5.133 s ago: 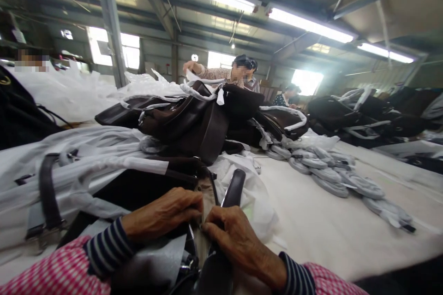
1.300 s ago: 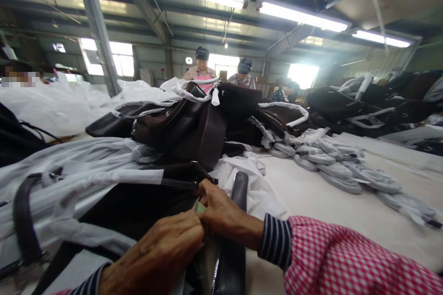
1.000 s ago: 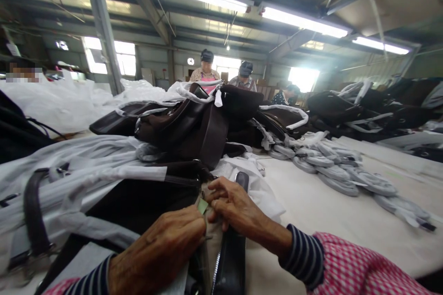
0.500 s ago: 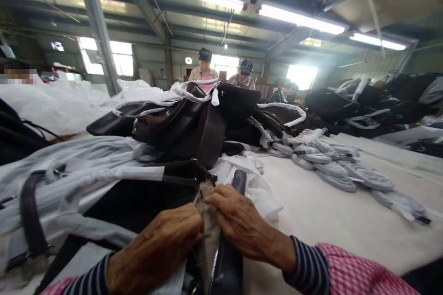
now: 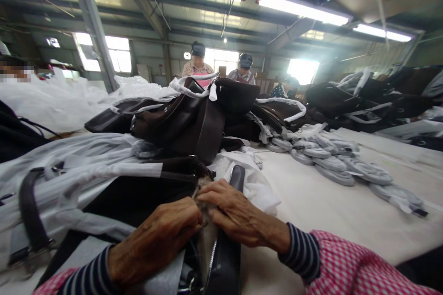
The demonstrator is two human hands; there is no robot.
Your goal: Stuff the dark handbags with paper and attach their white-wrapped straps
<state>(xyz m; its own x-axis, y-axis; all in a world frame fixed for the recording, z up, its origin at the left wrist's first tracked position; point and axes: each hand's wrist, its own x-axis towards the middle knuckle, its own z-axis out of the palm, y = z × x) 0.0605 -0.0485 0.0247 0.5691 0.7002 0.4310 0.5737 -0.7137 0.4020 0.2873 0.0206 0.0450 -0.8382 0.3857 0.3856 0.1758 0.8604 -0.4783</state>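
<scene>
Dark brown, nearly black leather-look handbag (image 5: 138, 196) here, lying unzipped on the near part of the tabletop (image 5: 332, 221), right under both hands. Left hand (image 5: 159, 237) is curled mostly closed at the left edge of the opening; its fingertips are hidden, so I can't tell what it's pinching. Right hand (image 5: 238, 216) is half open, fingers loosely bent over the beige lining (image 5: 207, 251), no clear grip.

My guess: not heavy, floppy in the panels, a bit stiffer along the zipper (image 5: 213, 258). Lining probably soft and easy to bunch up; the smooth outside might slip or scuff. I'd hold it by the firm edges beside the zip, or by the wrapped handle (image 5: 121, 171), though that white wrap could slide.

Tabletop's pale and smooth-looking. More bags are heaped on the far side (image 5: 204, 129), with wrapped strap coils (image 5: 332, 161) off to the right. Big workshop overall: tube lights (image 5: 304, 9), steel post (image 5: 92, 27) far left, co-workers (image 5: 198, 70) beyond the heap.
</scene>
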